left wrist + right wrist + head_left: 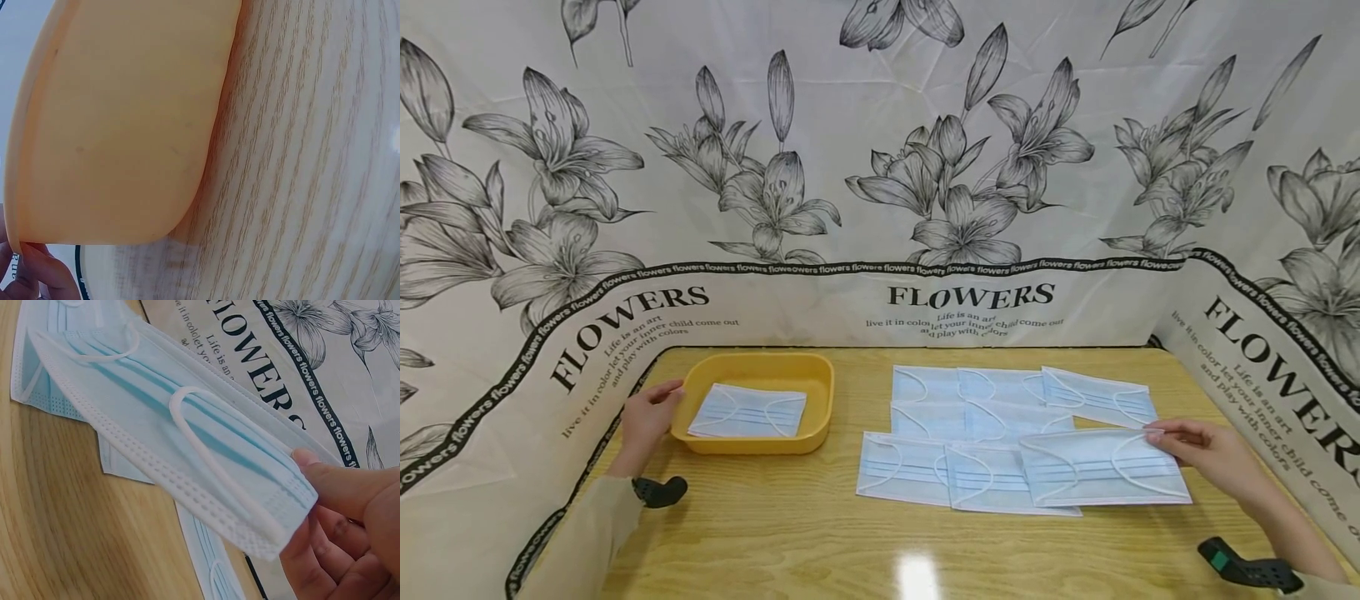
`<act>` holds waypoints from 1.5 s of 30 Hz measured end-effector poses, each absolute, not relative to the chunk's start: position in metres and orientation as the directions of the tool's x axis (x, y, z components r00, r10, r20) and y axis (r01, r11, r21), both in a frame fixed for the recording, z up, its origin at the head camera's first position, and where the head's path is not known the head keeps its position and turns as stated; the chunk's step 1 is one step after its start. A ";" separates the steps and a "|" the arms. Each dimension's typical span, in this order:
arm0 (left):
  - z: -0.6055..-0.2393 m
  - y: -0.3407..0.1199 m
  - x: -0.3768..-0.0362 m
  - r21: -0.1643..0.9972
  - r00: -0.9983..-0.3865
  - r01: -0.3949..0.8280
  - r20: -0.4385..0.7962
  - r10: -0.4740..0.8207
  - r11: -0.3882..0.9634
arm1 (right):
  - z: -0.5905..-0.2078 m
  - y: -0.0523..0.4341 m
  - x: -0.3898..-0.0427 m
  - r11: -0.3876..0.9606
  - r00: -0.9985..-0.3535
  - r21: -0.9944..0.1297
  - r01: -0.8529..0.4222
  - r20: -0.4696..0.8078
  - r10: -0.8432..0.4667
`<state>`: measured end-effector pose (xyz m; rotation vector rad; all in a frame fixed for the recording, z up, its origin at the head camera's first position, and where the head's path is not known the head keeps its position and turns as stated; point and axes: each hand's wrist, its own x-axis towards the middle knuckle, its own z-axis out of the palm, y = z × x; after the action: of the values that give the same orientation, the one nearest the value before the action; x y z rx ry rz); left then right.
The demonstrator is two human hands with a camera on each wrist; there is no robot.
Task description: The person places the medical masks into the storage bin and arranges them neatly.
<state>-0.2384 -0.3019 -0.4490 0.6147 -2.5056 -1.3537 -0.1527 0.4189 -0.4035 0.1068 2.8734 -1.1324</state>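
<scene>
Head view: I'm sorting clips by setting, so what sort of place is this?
Probably a staged tabletop recording booth: a wooden table fenced on three sides by a flower-printed backdrop, with face masks laid out beside a yellow tray.

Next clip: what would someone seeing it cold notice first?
A spread of pale blue masks lies overlapping on the right half of the wooden table, the nearest mask pinched at its right end by the right hand. At the left sits a yellow tray with one mask in it, the left hand holding its left rim. A flower-printed screen walls in the table.
</scene>
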 end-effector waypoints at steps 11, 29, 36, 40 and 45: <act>-0.447 -0.301 -0.237 0.829 -0.897 -0.242 0.008 -0.443 0.504 | -0.391 0.415 -0.152 0.716 -1.000 -0.698 0.015 0.003 0.025; -0.448 -0.303 -0.238 0.828 -0.896 -0.245 0.005 -0.444 0.504 | -0.376 0.405 -0.158 0.596 -0.990 -0.803 0.014 0.074 0.123; -0.449 -0.304 -0.240 0.824 -0.893 -0.266 -0.014 -0.451 0.501 | -0.379 0.392 -0.166 0.461 -0.994 -0.885 -0.061 0.097 0.056; -0.448 -0.304 -0.240 0.829 -0.891 -0.284 -0.042 -0.452 0.482 | -0.383 0.379 -0.170 0.422 -0.993 -0.902 -0.093 0.115 0.026; -0.447 -0.303 -0.240 0.823 -0.889 -0.286 -0.036 -0.457 0.491 | -0.388 0.363 -0.176 0.372 -0.993 -0.921 -0.110 0.119 0.000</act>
<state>-0.2401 -0.3032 -0.4472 0.6417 -2.5461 -1.3517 -0.1756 0.3630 -0.3884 -0.1081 2.6830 -1.8144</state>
